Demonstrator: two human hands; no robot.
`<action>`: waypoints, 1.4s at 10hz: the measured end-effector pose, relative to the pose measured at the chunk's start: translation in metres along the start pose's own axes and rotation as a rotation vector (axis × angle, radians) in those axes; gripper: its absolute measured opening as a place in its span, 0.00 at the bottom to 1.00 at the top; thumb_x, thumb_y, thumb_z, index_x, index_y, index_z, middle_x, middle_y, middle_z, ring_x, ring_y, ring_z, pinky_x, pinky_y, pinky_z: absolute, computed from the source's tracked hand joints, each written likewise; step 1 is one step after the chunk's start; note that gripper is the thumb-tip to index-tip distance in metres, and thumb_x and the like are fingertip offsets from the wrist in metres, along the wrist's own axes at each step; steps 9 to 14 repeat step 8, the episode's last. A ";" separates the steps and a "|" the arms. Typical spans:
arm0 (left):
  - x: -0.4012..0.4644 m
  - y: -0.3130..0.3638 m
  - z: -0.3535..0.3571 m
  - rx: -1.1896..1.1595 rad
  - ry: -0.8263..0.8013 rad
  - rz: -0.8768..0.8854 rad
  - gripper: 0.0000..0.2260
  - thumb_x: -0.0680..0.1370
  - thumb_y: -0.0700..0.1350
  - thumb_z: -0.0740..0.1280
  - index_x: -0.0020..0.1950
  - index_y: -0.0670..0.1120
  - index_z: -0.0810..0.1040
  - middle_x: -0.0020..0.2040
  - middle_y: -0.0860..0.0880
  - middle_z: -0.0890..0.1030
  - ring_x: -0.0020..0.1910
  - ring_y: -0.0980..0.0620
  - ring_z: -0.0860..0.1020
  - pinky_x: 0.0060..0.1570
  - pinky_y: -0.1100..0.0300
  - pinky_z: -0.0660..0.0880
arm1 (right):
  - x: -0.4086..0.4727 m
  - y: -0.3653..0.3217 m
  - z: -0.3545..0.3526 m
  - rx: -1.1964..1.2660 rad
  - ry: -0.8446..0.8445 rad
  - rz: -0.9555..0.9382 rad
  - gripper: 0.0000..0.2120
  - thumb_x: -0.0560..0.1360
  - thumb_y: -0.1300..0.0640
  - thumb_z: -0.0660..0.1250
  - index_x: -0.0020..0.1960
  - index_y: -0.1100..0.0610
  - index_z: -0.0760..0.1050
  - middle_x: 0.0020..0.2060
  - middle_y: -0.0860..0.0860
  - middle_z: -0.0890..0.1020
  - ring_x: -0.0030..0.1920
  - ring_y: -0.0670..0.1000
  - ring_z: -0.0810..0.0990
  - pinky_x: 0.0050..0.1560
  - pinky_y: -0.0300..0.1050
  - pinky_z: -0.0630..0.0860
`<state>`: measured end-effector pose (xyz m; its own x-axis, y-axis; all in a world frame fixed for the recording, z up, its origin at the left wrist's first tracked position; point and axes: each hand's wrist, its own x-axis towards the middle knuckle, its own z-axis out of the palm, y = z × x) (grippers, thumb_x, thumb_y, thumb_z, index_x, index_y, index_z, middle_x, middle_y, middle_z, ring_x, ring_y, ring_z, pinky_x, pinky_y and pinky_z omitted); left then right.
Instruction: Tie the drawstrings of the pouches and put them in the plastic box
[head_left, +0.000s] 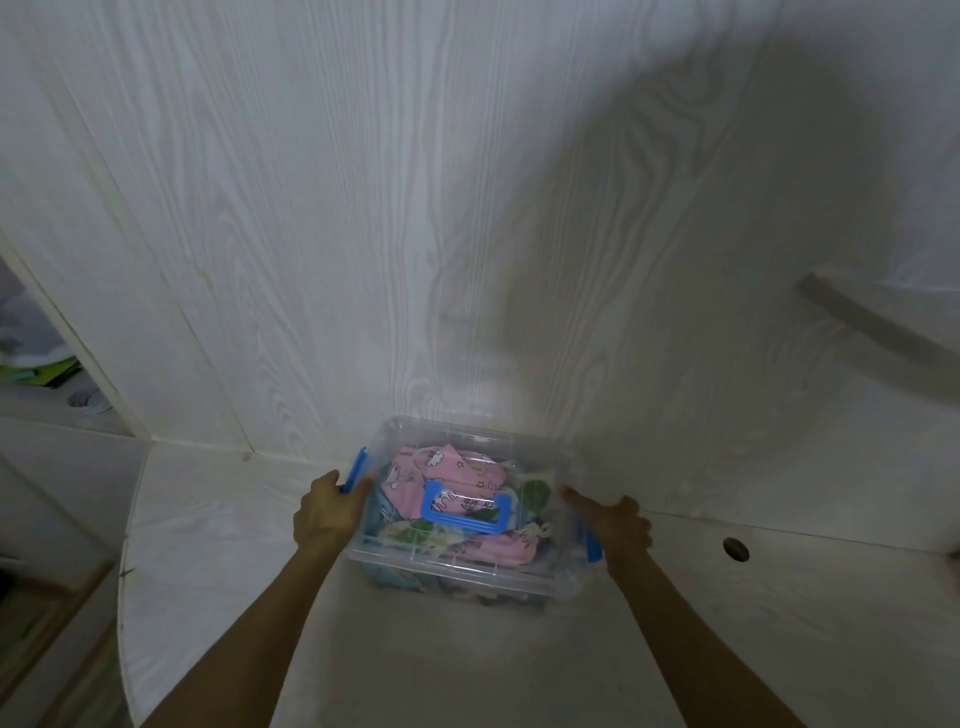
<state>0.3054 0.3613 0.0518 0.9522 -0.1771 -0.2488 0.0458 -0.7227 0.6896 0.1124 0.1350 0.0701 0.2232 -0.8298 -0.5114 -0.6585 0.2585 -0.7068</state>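
Observation:
A clear plastic box (462, 579) stands on the white table near the wall, its clear lid on with a blue handle (466, 506) on top. Inside lie several pouches, pink ones (441, 467) with cartoon prints, and green and blue ones. My left hand (330, 512) grips the blue side latch (355, 470) at the box's left end, the latch flipped up. My right hand (613, 522) rests against the right end by the other blue latch (592, 548), index finger stretched along the lid's edge.
The white table (467, 665) meets a white wood-grain wall right behind the box. A round cable hole (735, 549) sits in the table at the right. The table's curved left edge drops off to shelves and floor at the left.

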 end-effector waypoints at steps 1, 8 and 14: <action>0.004 0.005 -0.003 0.052 -0.037 0.007 0.20 0.78 0.55 0.64 0.57 0.39 0.78 0.51 0.40 0.82 0.49 0.40 0.79 0.50 0.52 0.74 | -0.005 -0.001 0.002 0.178 -0.163 0.093 0.49 0.64 0.38 0.74 0.72 0.66 0.60 0.70 0.60 0.68 0.67 0.61 0.70 0.66 0.53 0.68; -0.011 0.022 0.009 0.163 0.067 -0.028 0.18 0.80 0.52 0.60 0.59 0.38 0.75 0.55 0.38 0.80 0.52 0.39 0.78 0.51 0.52 0.74 | -0.031 -0.009 0.012 -0.456 0.116 -0.319 0.16 0.80 0.55 0.55 0.62 0.63 0.70 0.58 0.59 0.77 0.57 0.58 0.77 0.51 0.43 0.71; -0.011 0.022 0.009 0.163 0.067 -0.028 0.18 0.80 0.52 0.60 0.59 0.38 0.75 0.55 0.38 0.80 0.52 0.39 0.78 0.51 0.52 0.74 | -0.031 -0.009 0.012 -0.456 0.116 -0.319 0.16 0.80 0.55 0.55 0.62 0.63 0.70 0.58 0.59 0.77 0.57 0.58 0.77 0.51 0.43 0.71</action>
